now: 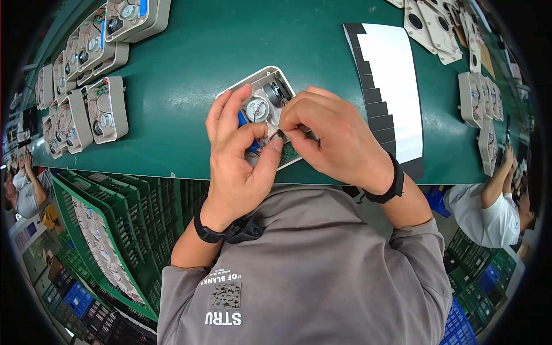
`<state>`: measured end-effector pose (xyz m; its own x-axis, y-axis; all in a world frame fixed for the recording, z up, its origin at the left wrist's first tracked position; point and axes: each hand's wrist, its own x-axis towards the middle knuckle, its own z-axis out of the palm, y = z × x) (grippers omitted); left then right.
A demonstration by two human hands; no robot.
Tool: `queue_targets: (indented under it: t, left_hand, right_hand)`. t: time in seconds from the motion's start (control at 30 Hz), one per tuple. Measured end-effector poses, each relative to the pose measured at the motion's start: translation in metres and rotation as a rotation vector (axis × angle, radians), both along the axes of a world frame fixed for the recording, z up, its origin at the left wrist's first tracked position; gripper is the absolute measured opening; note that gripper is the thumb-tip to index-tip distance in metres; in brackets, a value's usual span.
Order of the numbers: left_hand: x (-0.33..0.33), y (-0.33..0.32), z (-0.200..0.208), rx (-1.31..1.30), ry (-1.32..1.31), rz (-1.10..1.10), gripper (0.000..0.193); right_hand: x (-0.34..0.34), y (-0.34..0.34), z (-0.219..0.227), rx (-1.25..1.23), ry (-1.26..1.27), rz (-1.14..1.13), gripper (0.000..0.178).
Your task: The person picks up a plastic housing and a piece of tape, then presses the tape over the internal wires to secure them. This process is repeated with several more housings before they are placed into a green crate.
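In front of me on the bench lies an off-white plastic housing (pixel 271 71). Inside it are a round silver part (pixel 257 109), a black cylindrical part (pixel 272 94), blue pieces and a green circuit board (pixel 288 152), partly covered by my hands. The thumb and index finger of my left hand (pixel 237 150) pinch thin red and black wires (pixel 272 136) above the housing, its other fingers over the left rim. From the right, my right hand (pixel 339 135) pinches a small black piece (pixel 280 133) at those wires; its exact kind is hidden by the fingertips.
A white sheet (pixel 397 86) with black strips along its left edge lies at right. Similar filled housings (pixel 107 109) are stacked at left, more (pixel 471 99) at far right, below flat covers (pixel 440 26). Green crates (pixel 115 201) stand below the bench. People (pixel 489 210) sit on both sides.
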<state>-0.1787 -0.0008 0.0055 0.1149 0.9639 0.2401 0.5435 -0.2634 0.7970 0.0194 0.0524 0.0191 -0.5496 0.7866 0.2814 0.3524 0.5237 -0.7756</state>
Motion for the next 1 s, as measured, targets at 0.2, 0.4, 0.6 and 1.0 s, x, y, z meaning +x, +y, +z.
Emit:
queue_targets:
  t: [0.2, 0.4, 0.6, 1.0]
  left_hand:
    - [-0.001, 0.001, 0.001, -0.083, -0.017, 0.011, 0.011]
    - [-0.002, 0.001, 0.001, -0.042, 0.012, 0.006, 0.010]
    - [-0.001, 0.001, -0.007, 0.040, 0.037, 0.004, 0.011]
    - [0.012, -0.002, -0.003, -0.006, -0.006, 0.024, 0.015]
  right_hand:
    - [-0.001, -0.001, -0.003, -0.007, 0.040, -0.007, 0.017]
    - [0.002, 0.002, 0.000, -0.042, 0.057, 0.033, 0.015]
    - [0.005, 0.004, 0.003, 0.059, -0.021, 0.063, 0.016]
    - [0.011, 0.004, 0.008, -0.173, -0.013, 0.034, 0.014]
